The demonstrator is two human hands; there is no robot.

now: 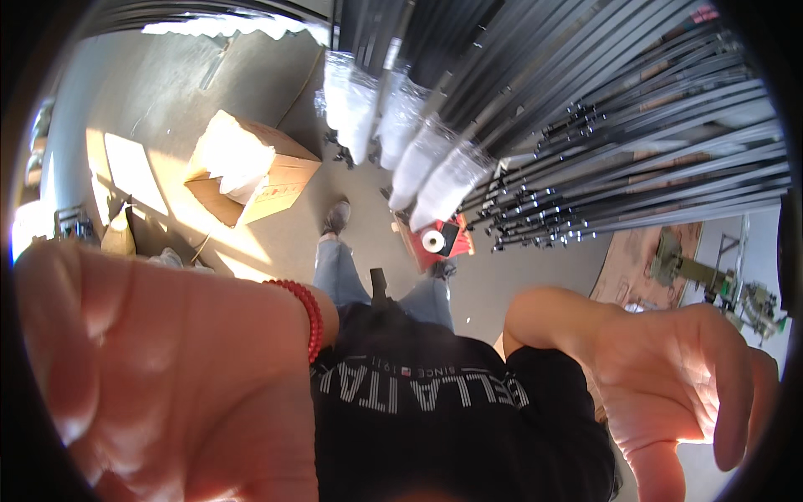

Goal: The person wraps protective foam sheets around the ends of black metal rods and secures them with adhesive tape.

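Both of my hands are raised close in front of the view. My left hand (167, 368) fills the lower left, palm showing, with a red bead bracelet (311, 322) around the wrist. Its fingers run past the picture's edge, and nothing shows in the palm. At the lower right, my right hand (669, 376) has its thumb apart from loosely bent fingers and holds nothing that I can see. Neither hand touches the long dark rods (535, 75) beyond, several of which have ends wrapped in clear plastic and white padding (422, 159).
An open cardboard box (288, 180) with white material inside stands on the floor at left. By my feet, a red stool-like stand (414, 247) bears a white roll (433, 241). A green metal device (694, 272) sits on a brown board (640, 268) at right.
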